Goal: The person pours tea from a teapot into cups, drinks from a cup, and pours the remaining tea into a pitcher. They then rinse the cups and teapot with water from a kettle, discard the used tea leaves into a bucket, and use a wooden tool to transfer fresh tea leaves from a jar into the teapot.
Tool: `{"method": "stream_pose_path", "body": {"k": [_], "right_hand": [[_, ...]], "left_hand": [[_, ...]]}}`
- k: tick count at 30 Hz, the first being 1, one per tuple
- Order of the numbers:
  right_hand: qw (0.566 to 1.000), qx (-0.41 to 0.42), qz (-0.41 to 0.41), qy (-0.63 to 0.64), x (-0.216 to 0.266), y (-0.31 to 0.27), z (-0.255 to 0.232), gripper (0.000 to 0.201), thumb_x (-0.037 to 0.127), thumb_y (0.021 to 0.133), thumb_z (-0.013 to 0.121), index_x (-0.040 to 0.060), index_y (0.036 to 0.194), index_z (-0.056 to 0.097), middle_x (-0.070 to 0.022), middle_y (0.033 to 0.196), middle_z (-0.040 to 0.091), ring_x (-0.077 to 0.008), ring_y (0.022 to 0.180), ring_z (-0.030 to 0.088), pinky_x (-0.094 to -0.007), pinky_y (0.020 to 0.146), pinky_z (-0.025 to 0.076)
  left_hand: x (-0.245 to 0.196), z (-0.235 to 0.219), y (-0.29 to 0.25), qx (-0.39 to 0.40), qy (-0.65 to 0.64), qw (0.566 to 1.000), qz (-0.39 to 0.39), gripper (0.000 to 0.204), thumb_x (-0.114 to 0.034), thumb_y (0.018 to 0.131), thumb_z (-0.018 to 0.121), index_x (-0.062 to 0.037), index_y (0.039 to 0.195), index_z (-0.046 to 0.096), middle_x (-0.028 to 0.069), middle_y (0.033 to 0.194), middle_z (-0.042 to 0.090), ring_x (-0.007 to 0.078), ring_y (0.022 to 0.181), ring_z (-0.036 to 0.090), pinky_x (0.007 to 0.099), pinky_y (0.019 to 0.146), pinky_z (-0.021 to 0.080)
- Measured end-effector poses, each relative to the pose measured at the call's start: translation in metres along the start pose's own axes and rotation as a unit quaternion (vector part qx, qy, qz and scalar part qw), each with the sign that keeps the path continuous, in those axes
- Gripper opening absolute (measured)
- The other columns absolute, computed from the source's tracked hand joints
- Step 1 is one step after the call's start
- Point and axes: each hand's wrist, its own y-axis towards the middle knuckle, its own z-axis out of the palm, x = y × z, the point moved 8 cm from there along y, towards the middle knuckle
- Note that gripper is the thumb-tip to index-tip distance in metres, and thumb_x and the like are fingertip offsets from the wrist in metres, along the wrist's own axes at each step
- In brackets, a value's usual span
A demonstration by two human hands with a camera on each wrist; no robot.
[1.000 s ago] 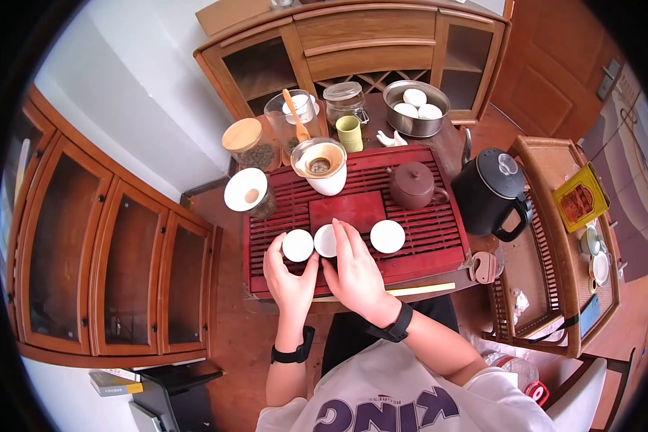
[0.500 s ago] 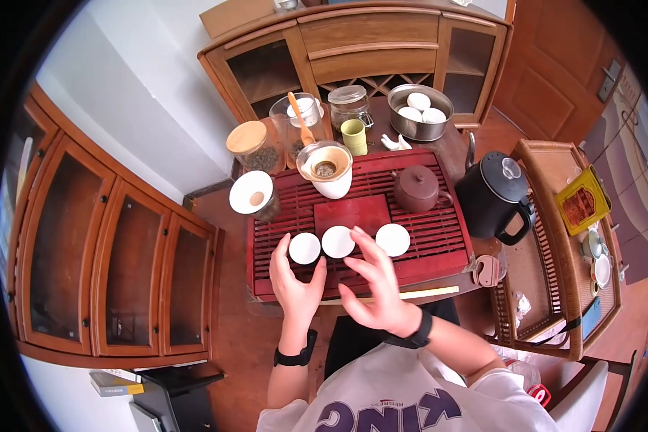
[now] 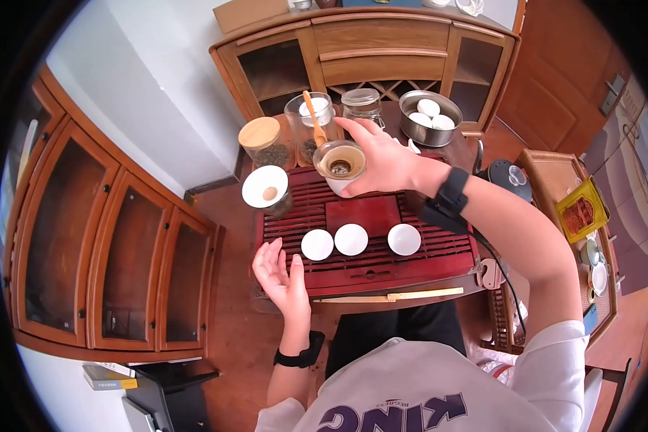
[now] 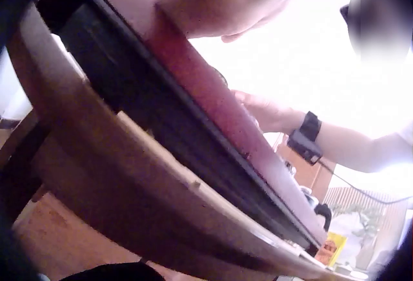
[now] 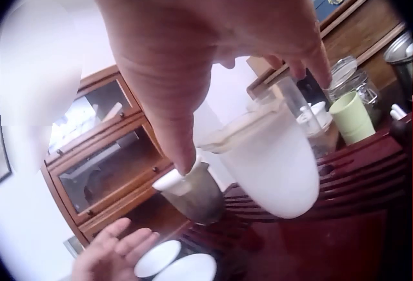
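My right hand (image 3: 390, 164) reaches over the tea tray (image 3: 439, 268), thumb and fingers spread around a white pitcher (image 5: 274, 174) with a strainer (image 3: 342, 151) on top. In the right wrist view, the thumb stands off to one side of the pitcher and the fingers are stretched out past it. Near the tray's front left, my left hand (image 3: 284, 282) is held with loosely bent fingers and nothing in it. Beside it are two white cups (image 3: 317, 245) (image 3: 351, 240) close together, and a third white cup (image 3: 404, 240) sits farther right. The right arm hides the teapot.
Left of the pitcher stands a glass jar with a white funnel-like top (image 3: 265, 186). Behind are a wooden-lidded jar (image 3: 261, 133), a clip-lid glass jar (image 3: 362, 104) and a metal bowl (image 3: 430, 119) of white cups. A black kettle (image 3: 507, 176) is at right, partly behind the arm.
My right hand has left the middle cup and moved forward to the pitcher. My left hand has drawn back from the left cup. The two left cups stay close together.
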Motion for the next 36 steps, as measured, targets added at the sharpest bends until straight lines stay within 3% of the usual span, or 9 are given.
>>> {"method": "stream_pose_path", "body": {"k": [4,7,9,12,15,20,24,29,36], "right_hand": [[1.000,0.020,-0.017,0.002,-0.021,0.015,0.024,0.127,0.042,0.063,0.094,0.0131,0.159,0.015,-0.0339,0.160,0.008,-0.0490,0.149,0.021,-0.0494,0.119,0.032],[0.997,0.019,-0.071,0.020,-0.015,0.015,0.031,0.125,0.041,0.064,0.094,0.0122,0.158,0.017,-0.0334,0.160,0.007,-0.0483,0.149,0.020,-0.0496,0.120,0.031],[0.998,0.023,-0.059,0.013,-0.014,0.017,0.035,0.120,0.041,0.065,0.093,0.0115,0.157,0.021,-0.0322,0.160,0.012,-0.0474,0.148,0.025,-0.0481,0.119,0.032],[0.998,-0.018,-0.062,-0.007,-0.016,0.023,0.036,0.103,0.034,0.069,0.089,0.0094,0.152,0.033,-0.0237,0.148,0.037,-0.0411,0.136,0.045,-0.0424,0.113,0.041],[0.999,-0.019,-0.034,0.002,-0.020,0.024,0.038,0.096,0.037,0.072,0.086,0.0068,0.149,0.037,-0.0213,0.140,0.046,-0.0392,0.132,0.048,-0.0427,0.110,0.043],[0.999,-0.027,-0.027,-0.010,-0.020,0.025,0.040,0.089,0.033,0.075,0.082,0.0068,0.148,0.038,-0.0231,0.135,0.049,-0.0397,0.127,0.052,-0.0434,0.108,0.045],[1.000,-0.022,-0.017,-0.011,-0.021,0.024,0.041,0.087,0.031,0.076,0.079,0.0070,0.148,0.037,-0.0248,0.134,0.048,-0.0413,0.126,0.052,-0.0439,0.107,0.045],[0.999,-0.027,-0.012,-0.018,-0.019,0.024,0.042,0.085,0.026,0.077,0.079,0.0081,0.148,0.036,-0.0240,0.134,0.046,-0.0405,0.124,0.053,-0.0417,0.107,0.046],[1.000,-0.020,-0.013,-0.010,-0.020,0.023,0.044,0.085,0.025,0.078,0.078,0.0080,0.149,0.034,-0.0254,0.134,0.046,-0.0418,0.124,0.052,-0.0425,0.107,0.046]], "left_hand": [[-0.021,-0.015,0.021,-0.003,0.020,1.000,-0.009,0.073,0.003,0.088,0.070,-0.0083,0.149,0.032,0.0147,0.140,0.050,0.0249,0.132,0.049,0.0412,0.115,0.035],[-0.041,-0.016,0.053,0.065,0.173,0.982,-0.035,0.093,-0.009,0.083,0.080,-0.0104,0.156,0.022,0.0193,0.149,0.041,0.0304,0.139,0.041,0.0501,0.115,0.031],[-0.036,-0.014,0.076,0.121,0.185,0.968,-0.120,0.109,-0.013,0.080,0.084,-0.0115,0.160,0.009,0.0283,0.157,0.026,0.0380,0.147,0.029,0.0530,0.118,0.026],[-0.027,-0.006,0.105,0.163,0.232,0.951,-0.128,0.118,-0.018,0.078,0.085,-0.0116,0.161,0.000,0.0295,0.161,0.018,0.0400,0.150,0.025,0.0561,0.118,0.025],[-0.014,0.002,0.125,0.185,0.253,0.942,-0.122,0.122,-0.018,0.077,0.086,-0.0089,0.161,-0.002,0.0302,0.161,0.016,0.0404,0.150,0.023,0.0536,0.118,0.028],[-0.002,0.028,0.136,0.222,0.202,0.945,-0.131,0.122,-0.005,0.074,0.086,-0.0048,0.159,-0.001,0.0209,0.146,0.046,0.0254,0.132,0.049,0.0393,0.111,0.043],[0.008,0.032,0.137,0.231,0.211,0.942,-0.121,0.119,-0.003,0.074,0.086,-0.0035,0.159,0.003,0.0198,0.144,0.046,0.0252,0.131,0.050,0.0389,0.109,0.044],[0.014,0.025,0.143,0.214,0.210,0.951,-0.074,0.095,0.000,0.073,0.085,-0.0011,0.149,0.027,0.0148,0.136,0.052,0.0217,0.126,0.053,0.0360,0.106,0.047],[0.002,0.030,0.136,0.207,0.216,0.948,-0.112,0.075,0.002,0.073,0.084,-0.0001,0.134,0.042,0.0105,0.126,0.057,0.0177,0.119,0.057,0.0339,0.103,0.048]]}}
